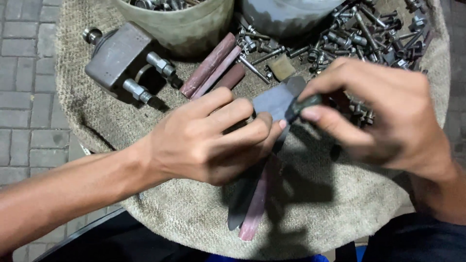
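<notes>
Outdoor repair wkshop, bolts [359, 34], burlap bench [194, 213]

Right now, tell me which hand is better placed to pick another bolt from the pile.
Probably the right hand: it sits just beside the bolt pile, though it pinches a small dark part. The left hand is farther off and holds the grey flat strip.

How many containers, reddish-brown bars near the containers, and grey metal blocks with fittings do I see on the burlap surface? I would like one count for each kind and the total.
Containers (round, at the top edge): 2 — greenish bucket, grey bucket
Reddish-brown bars near the containers: 3
Grey metal block with fittings: 1
Total: 6
The loose bolts are too many and too tangled to count.
</notes>
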